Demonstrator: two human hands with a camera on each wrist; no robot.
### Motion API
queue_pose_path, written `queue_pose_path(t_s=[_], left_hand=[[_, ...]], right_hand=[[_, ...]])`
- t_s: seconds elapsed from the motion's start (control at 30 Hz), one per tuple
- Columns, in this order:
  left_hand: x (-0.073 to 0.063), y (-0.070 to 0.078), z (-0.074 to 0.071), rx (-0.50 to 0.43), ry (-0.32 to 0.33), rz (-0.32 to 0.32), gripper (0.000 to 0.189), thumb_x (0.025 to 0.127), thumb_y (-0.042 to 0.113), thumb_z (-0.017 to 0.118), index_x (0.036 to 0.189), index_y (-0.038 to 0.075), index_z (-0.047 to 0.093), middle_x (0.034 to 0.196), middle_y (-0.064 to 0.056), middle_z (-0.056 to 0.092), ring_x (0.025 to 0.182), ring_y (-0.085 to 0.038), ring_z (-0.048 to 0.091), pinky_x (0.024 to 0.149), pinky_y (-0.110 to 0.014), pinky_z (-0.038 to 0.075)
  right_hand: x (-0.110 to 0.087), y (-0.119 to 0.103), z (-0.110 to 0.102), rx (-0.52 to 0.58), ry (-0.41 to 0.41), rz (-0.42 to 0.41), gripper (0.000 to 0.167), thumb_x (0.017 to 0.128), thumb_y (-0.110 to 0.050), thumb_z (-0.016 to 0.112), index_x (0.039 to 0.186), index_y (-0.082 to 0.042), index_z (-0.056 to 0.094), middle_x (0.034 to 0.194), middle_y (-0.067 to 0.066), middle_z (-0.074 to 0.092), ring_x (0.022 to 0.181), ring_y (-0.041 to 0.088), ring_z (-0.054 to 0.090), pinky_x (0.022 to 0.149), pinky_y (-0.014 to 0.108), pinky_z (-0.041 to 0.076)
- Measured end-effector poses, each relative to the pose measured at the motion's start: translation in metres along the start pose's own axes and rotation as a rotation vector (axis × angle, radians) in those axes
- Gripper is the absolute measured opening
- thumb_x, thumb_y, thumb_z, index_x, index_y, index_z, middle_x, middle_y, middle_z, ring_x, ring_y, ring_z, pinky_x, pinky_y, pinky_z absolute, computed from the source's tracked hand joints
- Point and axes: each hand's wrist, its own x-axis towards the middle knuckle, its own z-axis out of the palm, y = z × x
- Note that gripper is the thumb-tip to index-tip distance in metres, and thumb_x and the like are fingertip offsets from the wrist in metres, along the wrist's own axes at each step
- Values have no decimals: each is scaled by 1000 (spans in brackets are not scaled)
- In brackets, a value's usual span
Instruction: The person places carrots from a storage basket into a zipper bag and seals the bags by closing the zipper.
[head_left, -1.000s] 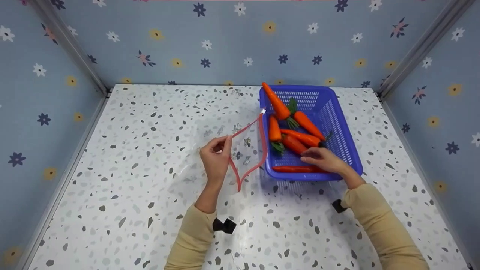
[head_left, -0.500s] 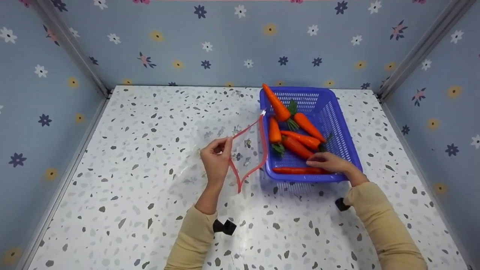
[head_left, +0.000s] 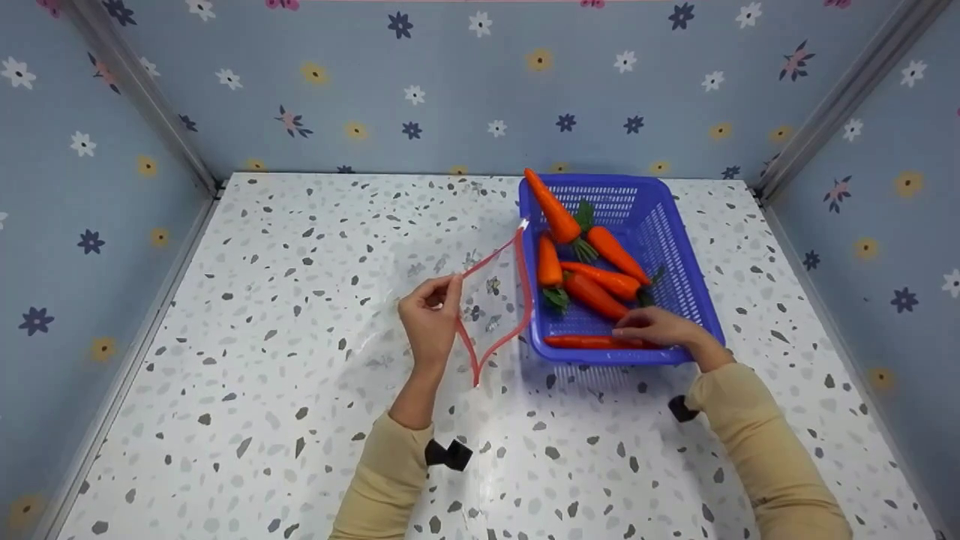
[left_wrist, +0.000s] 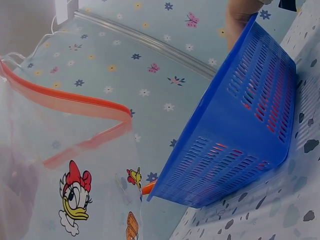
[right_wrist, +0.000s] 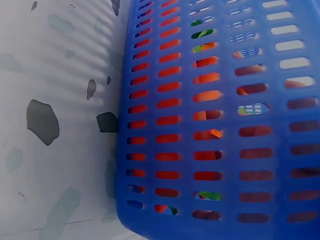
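My left hand [head_left: 430, 319] pinches the red zip edge of a clear plastic zip bag [head_left: 480, 360], whose mouth stands spread. Cartoon duck prints [left_wrist: 76, 197] show on the bag in the left wrist view. To its right is a blue plastic basket [head_left: 694, 262] holding several orange carrots [head_left: 553, 206] and reddish vegetables. My right hand [head_left: 660, 328] reaches inside, its fingertips at a long, thin red vegetable [head_left: 585, 342] that looks like a chili pepper. Whether the fingers grip it is hidden. The right wrist view shows mainly the basket's slotted wall [right_wrist: 225, 120].
Beneath everything lies a white speckled tabletop [head_left: 285, 360]. Flower-patterned walls [head_left: 450, 82] enclose it at the back and sides. One carrot's tip sticks up over the basket's back left rim.
My right hand has shifted slightly right and down in the basket, toward the long red vegetable. The left hand keeps its pinch on the bag, almost unmoved.
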Motion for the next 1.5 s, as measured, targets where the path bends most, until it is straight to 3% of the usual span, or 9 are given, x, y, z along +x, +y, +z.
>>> queue_pose_path(t_s=[0.27, 0.47, 0.57, 0.83, 1.2, 1.5], left_hand=[[0, 0, 0, 9, 5, 3, 8, 77, -6, 62, 75, -13, 65, 63, -20, 60, 51, -12, 49, 47, -17, 40], [1, -1, 1, 1, -1, 8, 8, 78, -6, 62, 76, -13, 65, 63, -18, 60, 51, -10, 49, 47, -17, 40], [2, 0, 1, 3, -3, 10, 8, 78, -6, 62, 76, -12, 65, 63, -17, 60, 51, -10, 49, 47, -17, 40], [2, 0, 2, 7, 8, -23, 8, 78, -5, 62, 76, -12, 65, 65, -19, 61, 52, -9, 49, 47, -17, 40], [1, -3, 3, 10, 8, -18, 8, 78, -5, 62, 77, -12, 65, 66, -20, 61, 53, -10, 50, 47, -18, 41], [0, -6, 3, 14, 15, -16, 8, 78, -4, 63, 77, -11, 66, 65, -17, 61, 53, -9, 49, 47, -18, 40]], right_hand=[[0, 1, 0, 19, -68, 33, 36, 81, -41, 60, 88, -6, 65, 75, -2, 55, 70, 14, 47, 66, 28, 38], [-2, -2, -2, 15, -37, -10, 34, 83, -39, 59, 89, -7, 67, 77, -2, 58, 71, 14, 48, 70, 28, 38], [-5, -4, -3, 28, -1, -1, 36, 82, -42, 59, 90, -8, 68, 79, -2, 58, 72, 15, 48, 70, 28, 38], [-17, -15, -10, 78, 140, 22, 39, 78, -45, 62, 92, -9, 68, 80, 1, 59, 68, 16, 48, 55, 27, 40], [-38, -44, -14, 97, 335, -97, 32, 80, -37, 64, 93, -9, 69, 89, 5, 64, 78, 19, 51, 66, 28, 42], [-60, -72, -10, 178, 441, -172, 22, 79, -26, 67, 92, -8, 68, 80, 2, 61, 66, 15, 50, 55, 23, 40]])
